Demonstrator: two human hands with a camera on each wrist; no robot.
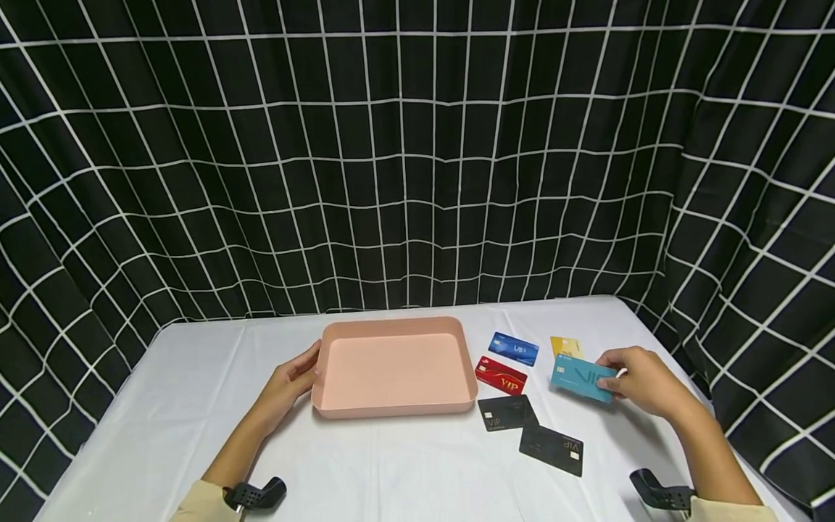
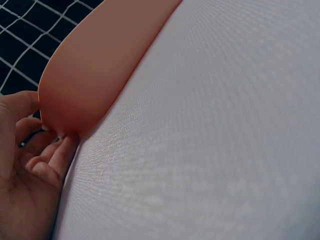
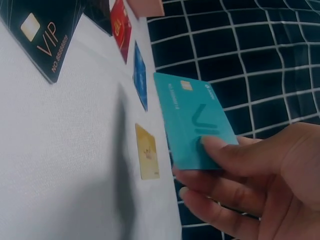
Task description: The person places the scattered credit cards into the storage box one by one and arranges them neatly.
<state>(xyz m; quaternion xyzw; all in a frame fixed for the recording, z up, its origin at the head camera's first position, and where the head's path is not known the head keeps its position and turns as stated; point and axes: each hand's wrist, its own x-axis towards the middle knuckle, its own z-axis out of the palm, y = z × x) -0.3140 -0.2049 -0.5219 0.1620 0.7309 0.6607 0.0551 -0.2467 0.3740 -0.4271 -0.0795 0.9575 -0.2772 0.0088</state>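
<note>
My right hand point(image 1: 642, 380) pinches the right end of a teal VIP card point(image 1: 580, 377) between thumb and fingers, above the cloth. In the right wrist view the thumb of my right hand point(image 3: 250, 175) lies across the lettering of the teal card point(image 3: 192, 120). Beneath its far edge, a yellow card point(image 1: 566, 346) is partly covered in the head view. My left hand point(image 1: 287, 388) rests its fingertips against the left outer wall of a shallow pink tray point(image 1: 394, 410). Seen from the left wrist, bent fingers of my left hand point(image 2: 37, 160) touch the tray's corner point(image 2: 75, 95).
Between tray and teal card lie a blue card point(image 1: 514, 349), a red card point(image 1: 500, 375) and two black cards point(image 1: 502, 413), point(image 1: 551, 448), whose ends meet or overlap. A white cloth point(image 1: 391, 471) covers the table; a dark checked curtain point(image 1: 404, 174) stands behind and at both sides.
</note>
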